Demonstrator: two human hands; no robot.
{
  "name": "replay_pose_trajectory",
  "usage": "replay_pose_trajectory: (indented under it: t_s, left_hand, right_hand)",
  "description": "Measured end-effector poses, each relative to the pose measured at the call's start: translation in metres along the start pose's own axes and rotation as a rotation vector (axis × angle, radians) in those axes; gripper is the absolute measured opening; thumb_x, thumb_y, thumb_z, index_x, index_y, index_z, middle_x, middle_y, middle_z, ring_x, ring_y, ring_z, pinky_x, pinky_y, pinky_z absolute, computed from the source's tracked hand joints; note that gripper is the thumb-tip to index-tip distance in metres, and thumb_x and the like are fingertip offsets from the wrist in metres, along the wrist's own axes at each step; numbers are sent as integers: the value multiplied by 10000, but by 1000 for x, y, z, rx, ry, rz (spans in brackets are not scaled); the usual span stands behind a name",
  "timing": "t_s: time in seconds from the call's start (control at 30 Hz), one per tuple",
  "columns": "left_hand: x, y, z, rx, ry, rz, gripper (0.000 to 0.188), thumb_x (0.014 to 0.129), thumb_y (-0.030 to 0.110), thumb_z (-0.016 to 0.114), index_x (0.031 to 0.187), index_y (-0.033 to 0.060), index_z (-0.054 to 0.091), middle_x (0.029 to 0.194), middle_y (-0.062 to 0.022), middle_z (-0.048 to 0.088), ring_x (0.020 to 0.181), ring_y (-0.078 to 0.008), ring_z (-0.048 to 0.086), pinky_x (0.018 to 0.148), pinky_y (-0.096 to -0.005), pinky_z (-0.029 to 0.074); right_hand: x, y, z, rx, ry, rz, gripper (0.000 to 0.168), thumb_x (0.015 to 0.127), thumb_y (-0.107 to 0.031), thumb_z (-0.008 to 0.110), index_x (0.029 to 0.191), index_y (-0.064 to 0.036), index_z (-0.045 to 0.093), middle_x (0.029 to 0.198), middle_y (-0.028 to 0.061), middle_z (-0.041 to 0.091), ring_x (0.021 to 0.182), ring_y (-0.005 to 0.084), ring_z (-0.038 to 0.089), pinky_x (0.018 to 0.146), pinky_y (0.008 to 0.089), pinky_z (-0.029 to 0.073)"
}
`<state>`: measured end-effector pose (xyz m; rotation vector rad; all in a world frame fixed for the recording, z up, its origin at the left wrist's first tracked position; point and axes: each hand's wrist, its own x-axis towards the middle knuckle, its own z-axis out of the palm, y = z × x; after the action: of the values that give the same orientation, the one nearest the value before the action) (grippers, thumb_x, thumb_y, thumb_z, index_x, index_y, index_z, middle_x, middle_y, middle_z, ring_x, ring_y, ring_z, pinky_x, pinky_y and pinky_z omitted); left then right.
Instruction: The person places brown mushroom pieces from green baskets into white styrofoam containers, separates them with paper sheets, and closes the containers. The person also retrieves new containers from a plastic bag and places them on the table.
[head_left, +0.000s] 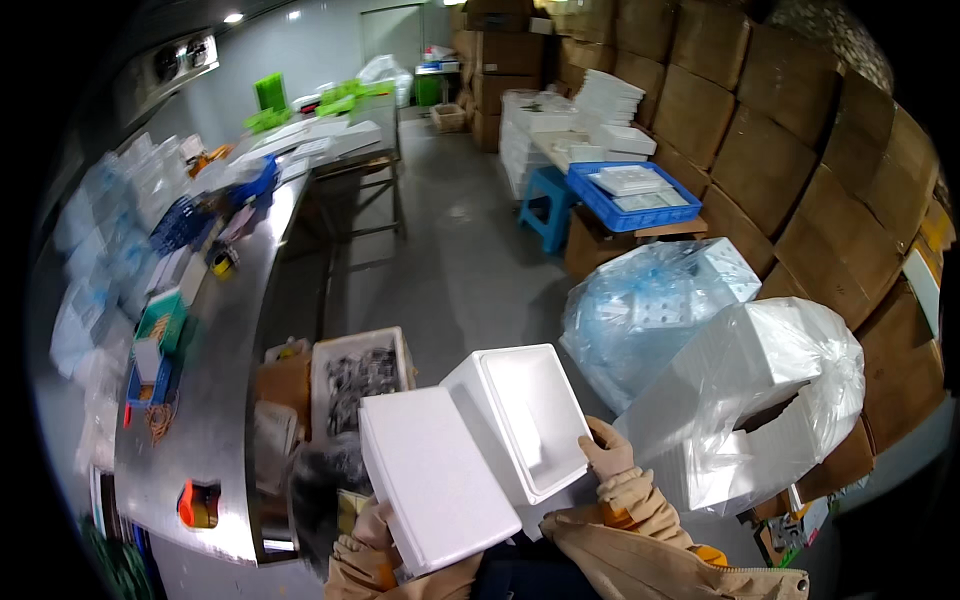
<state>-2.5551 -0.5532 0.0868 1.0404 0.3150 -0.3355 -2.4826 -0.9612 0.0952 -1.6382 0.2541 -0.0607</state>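
My right hand grips the rim of an open white foam box, whose hollow inside faces up towards me. Against its left side sits a second white foam box, showing a plain flat face; whether that face is a lid or the bottom I cannot tell. My left hand holds this second box by its lower left edge, with the fingers partly hidden behind it. Both boxes are held in front of my body, above the floor.
To the left runs a steel table bearing an orange tape dispenser and small baskets. A foam crate of dark items stands below. Bagged foam boxes, a blue crate and stacked cartons line the right.
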Motion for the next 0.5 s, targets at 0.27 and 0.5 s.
replay_pose_trajectory:
  t_s: [0.27,0.5]
  left_hand:
    - [338,83,88,252,-114,-148,497,905,253,705,1258,-67,562,1058,-140,686,838,-206,678,652,-309,550]
    - [558,164,155,315,-99,-168,500,904,269,708,1254,-57,561,1055,-134,682,849,-205,674,654,-314,549]
  right_hand:
    - [241,-46,39,-870,280,-416,428,834,-172,701,1257,-144,637,1081,149,708,977,350,675,816,412,553]
    - [482,-91,97,-844,146,-825,442,762,-118,710,1196,-74,638,1062,102,714,908,300,699,735,402,576]
